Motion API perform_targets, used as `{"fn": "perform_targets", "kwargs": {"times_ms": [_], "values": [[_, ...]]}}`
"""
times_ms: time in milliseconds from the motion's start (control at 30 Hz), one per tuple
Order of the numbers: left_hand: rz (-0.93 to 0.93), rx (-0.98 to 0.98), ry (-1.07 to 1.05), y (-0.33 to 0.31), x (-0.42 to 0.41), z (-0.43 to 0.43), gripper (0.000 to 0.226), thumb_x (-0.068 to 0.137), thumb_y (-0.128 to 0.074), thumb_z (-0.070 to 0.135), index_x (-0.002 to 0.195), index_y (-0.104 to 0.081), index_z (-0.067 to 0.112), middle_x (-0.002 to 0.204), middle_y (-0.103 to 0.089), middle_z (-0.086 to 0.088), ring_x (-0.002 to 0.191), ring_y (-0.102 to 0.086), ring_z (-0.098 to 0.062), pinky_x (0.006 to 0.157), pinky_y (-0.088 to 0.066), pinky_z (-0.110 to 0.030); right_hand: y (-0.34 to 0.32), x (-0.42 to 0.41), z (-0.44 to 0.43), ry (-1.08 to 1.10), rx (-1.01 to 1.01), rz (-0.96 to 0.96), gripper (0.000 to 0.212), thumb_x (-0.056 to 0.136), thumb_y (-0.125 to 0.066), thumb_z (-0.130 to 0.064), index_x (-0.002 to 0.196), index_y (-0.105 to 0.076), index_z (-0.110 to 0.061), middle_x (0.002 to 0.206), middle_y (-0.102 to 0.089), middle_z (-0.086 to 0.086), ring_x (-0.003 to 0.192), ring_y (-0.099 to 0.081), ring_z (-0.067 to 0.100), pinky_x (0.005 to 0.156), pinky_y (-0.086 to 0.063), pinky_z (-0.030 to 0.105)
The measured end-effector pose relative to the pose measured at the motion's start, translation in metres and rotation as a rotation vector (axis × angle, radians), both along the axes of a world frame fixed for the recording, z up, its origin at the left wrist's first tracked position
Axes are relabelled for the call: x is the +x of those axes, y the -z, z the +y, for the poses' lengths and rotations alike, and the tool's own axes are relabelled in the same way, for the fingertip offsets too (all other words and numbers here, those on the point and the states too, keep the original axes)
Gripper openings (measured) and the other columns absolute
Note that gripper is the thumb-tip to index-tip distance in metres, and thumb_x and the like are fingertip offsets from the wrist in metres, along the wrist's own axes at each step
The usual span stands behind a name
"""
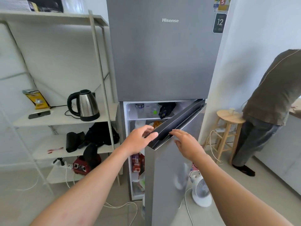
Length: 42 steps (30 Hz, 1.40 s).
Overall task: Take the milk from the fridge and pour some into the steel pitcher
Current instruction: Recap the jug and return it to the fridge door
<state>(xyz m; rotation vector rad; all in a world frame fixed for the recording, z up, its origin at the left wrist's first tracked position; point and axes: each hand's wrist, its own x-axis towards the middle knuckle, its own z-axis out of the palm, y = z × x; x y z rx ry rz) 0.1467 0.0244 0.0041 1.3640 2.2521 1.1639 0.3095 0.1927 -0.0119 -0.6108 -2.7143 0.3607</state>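
Observation:
The grey fridge [162, 62] stands straight ahead with its lower door [166, 176] swung partly open toward me. My left hand [140, 138] grips the free corner of the door's top edge, fingers behind it and thumb on top. With relaxed fingers, my right hand [187, 144] rests on the door's top edge just to the right. Inside the gap I see a bottle [139, 107], a dark bag [166, 109] and a red and white carton [136, 162]. I cannot tell which item is the milk. No steel pitcher is in view.
A white shelf rack [65, 118] at the left carries a steel electric kettle [85, 105], a phone and dark bags. Cables lie on the floor, along with a small white fan [201, 191]. At the right, a person [268, 103] bends over a counter beside a wooden stool [228, 128].

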Motion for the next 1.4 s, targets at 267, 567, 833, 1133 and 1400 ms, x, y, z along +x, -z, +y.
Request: {"fn": "perform_targets", "kwargs": {"times_ms": [267, 567, 833, 1133, 1400], "values": [[0.286, -0.004, -0.090, 0.010, -0.036, 0.004, 0.045, 0.098, -0.055, 0.037, 0.142, -0.049, 0.035, 0.137, -0.055, 0.012, 0.125, -0.052, -0.012, 0.100, -0.041, -0.027, 0.011, -0.051, 0.014, -0.022, -0.043, -0.011, 0.054, 0.098, -0.042, -0.011, 0.146, -0.036, -0.033, 0.159, -0.025, -0.010, 0.148, -0.014, 0.011, 0.111, -0.031, 0.033], [0.474, -0.033, -0.201, 0.004, -0.104, 0.024, 0.039, 0.096, -0.058, 0.029, 0.135, -0.059, 0.030, 0.138, -0.056, 0.016, 0.138, -0.038, -0.010, 0.113, -0.032, -0.037, 0.014, -0.113, 0.003, 0.053, -0.029, 0.009, 0.057, 0.096, -0.041, -0.015, 0.149, -0.029, -0.033, 0.159, -0.019, -0.013, 0.149, -0.007, 0.007, 0.099, -0.046, 0.034], [0.713, -0.130, -0.246, 0.009, -0.159, 0.044, 0.053, 0.102, -0.048, 0.025, 0.153, -0.032, 0.027, 0.163, -0.021, 0.004, 0.153, -0.004, -0.016, 0.120, -0.013, -0.035, 0.010, -0.166, 0.015, 0.052, 0.023, -0.035, 0.062, 0.095, -0.043, -0.016, 0.151, -0.023, -0.033, 0.158, -0.021, -0.012, 0.148, -0.008, 0.008, 0.093, -0.050, 0.033], [0.987, -0.147, -0.342, 0.011, -0.214, 0.071, 0.094, 0.091, -0.068, 0.023, 0.159, -0.004, 0.018, 0.166, 0.010, -0.011, 0.152, 0.015, -0.032, 0.123, -0.002, -0.048, 0.014, -0.210, 0.031, 0.043, 0.018, 0.002, 0.066, 0.093, -0.043, -0.015, 0.152, -0.020, -0.034, 0.159, -0.019, -0.017, 0.148, -0.008, 0.004, 0.095, -0.047, 0.026], [1.051, -0.104, -0.405, 0.012, -0.246, 0.092, 0.107, 0.086, -0.074, 0.016, 0.158, 0.004, 0.015, 0.165, 0.017, -0.013, 0.152, 0.013, -0.034, 0.123, -0.007, -0.051, 0.014, -0.243, 0.046, 0.081, 0.020, 0.008, 0.066, 0.092, -0.043, -0.017, 0.152, -0.021, -0.033, 0.159, -0.019, -0.017, 0.147, -0.009, 0.002, 0.095, -0.048, 0.026]]}}
